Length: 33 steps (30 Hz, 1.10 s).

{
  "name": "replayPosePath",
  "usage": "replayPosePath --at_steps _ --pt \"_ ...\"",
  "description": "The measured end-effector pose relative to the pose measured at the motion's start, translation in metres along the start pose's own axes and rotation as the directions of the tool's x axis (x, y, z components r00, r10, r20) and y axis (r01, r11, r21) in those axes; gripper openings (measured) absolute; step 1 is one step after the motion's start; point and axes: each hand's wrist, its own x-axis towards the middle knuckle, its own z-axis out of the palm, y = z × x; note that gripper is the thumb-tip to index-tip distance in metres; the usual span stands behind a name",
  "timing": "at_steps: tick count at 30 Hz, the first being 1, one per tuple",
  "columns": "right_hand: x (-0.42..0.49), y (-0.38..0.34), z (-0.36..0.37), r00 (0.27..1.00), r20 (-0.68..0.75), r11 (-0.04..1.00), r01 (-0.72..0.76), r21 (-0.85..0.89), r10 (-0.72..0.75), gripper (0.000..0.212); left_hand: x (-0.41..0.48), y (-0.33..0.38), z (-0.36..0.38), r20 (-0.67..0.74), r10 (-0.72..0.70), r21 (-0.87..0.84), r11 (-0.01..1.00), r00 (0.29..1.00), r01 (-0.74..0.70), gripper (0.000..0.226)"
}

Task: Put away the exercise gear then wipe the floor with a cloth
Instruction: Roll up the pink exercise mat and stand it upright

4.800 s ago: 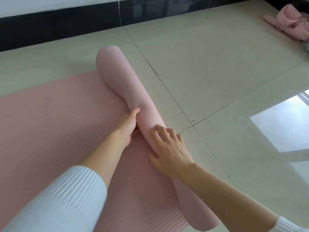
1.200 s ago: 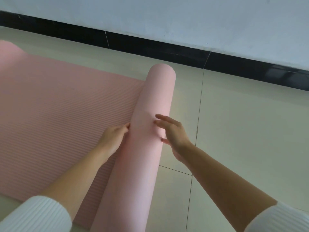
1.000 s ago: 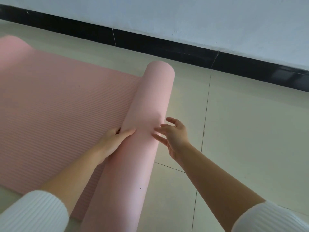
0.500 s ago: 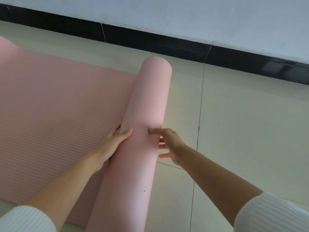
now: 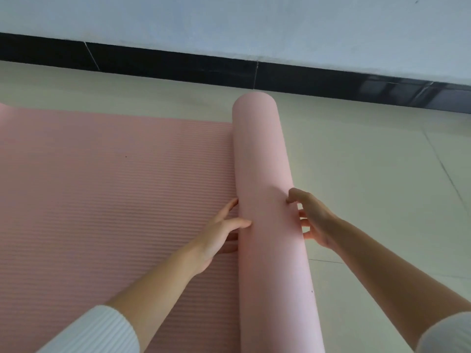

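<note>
L hand point(image 5: 220, 234) fingers straight against mat roll point(image 5: 265, 174) left side; R hand point(image 5: 314, 220) curled on right side.

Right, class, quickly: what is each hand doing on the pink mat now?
Left hand: open, straight fingers pressing the rolled mat from its left.
Right hand: curled round the rolled mat's right side, holding it.
</note>
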Motion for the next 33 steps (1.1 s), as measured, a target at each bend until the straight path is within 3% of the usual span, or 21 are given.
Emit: replayPosePath --at_steps 6,15,19,21,23,26,29,33 --pt "-0.006 0.028 -0.076 0.999 -0.044 0.998 -0.011 0.062 0.014 0.018 0.024 0.007 0.074 0.064 -0.013 0.064 0.998 0.998 0.009 0.074" --pt "-0.019 0.061 -0.174 0.986 -0.164 0.992 -0.023 0.125 0.043 0.015 0.053 0.020 0.176 0.192 -0.026 0.164 0.986 0.981 -0.006 0.049" --pt "-0.022 0.073 -0.190 0.981 -0.191 0.995 -0.005 0.100 0.025 0.055 0.054 0.021 0.200 0.229 -0.032 0.295 0.955 0.973 -0.038 0.046" --pt "-0.021 0.075 -0.189 0.976 -0.216 0.996 0.036 0.082 -0.017 0.056 0.053 0.022 0.195 0.204 -0.017 0.316 0.948 0.979 -0.049 0.045" --pt "-0.020 0.073 -0.184 0.961 -0.265 0.997 0.082 0.011 -0.076 0.050 0.053 0.021 0.185 0.145 -0.001 0.318 0.947 0.989 -0.045 0.050" --pt "-0.022 0.063 -0.169 0.917 -0.334 0.961 0.143 -0.238 -0.220 0.049 0.051 0.019 0.173 0.019 0.066 0.311 0.948 0.998 -0.069 0.059" --pt "-0.022 0.052 -0.154 0.879 -0.360 0.918 0.184 -0.352 -0.314 0.042 0.049 0.019 0.163 -0.068 0.154 0.280 0.951 0.986 -0.129 0.049" --pt "-0.018 0.041 -0.134 0.859 -0.377 0.907 0.202 -0.371 -0.345 0.031 0.040 0.017 0.152 0.047 0.021 0.102 0.994 0.999 -0.026 0.043"
